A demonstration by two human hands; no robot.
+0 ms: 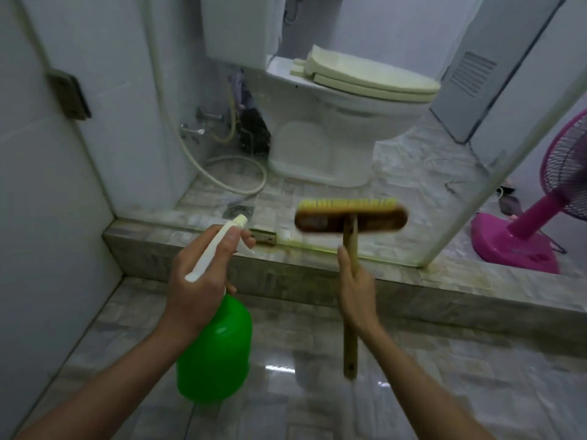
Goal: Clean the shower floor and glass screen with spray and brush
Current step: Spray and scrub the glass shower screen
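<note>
The left hand [198, 281] grips a green bottle [214, 347] by its white trigger; the right hand [357, 292] clasps a brush [351, 217] upright (blurred). A raised curb [286, 274] lies ahead, with toilet [330, 122], hose [228, 179] and pink fan [533, 223] beyond. No writing is legible.

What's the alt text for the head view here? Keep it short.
A person's left hand grips a green spray bottle by its white trigger head while the right hand holds a wooden-handled scrub brush upright, yellow bristles on top. Beyond a raised tiled step stand a toilet and a pink fan.
</note>
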